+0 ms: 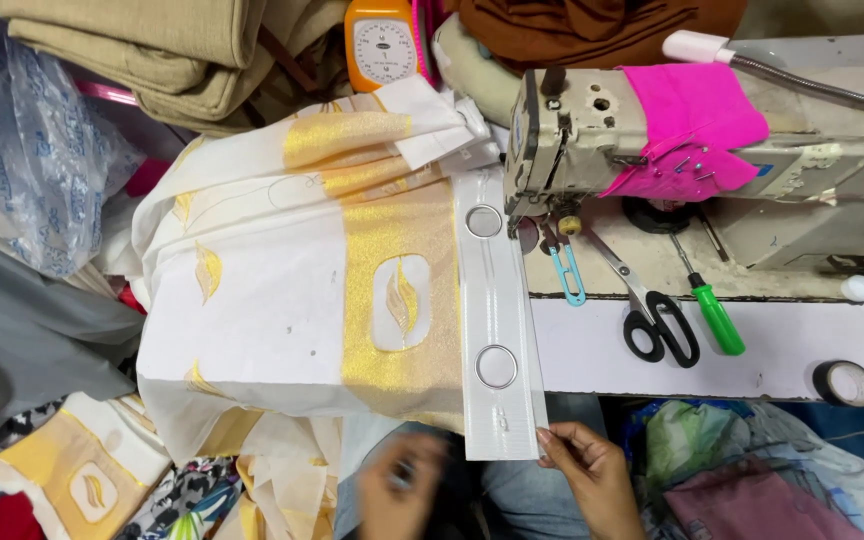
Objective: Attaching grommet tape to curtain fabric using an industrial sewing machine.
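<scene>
White eyelet tape (497,320) with two metal rings is laid along the edge of the white and gold curtain fabric (292,290), running from under the sewing machine (652,150) towards the person. Its near corner is pinched by the fingers of the right hand (592,475). The left hand (402,490) is blurred; its grip cannot be told. Scissors (652,315) lie on the bench (752,345).

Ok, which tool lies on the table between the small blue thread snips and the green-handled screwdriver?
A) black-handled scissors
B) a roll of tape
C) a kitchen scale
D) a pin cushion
A: the black-handled scissors lie on the table, with the blue thread snips to one side and the green-handled screwdriver to the other.
</scene>
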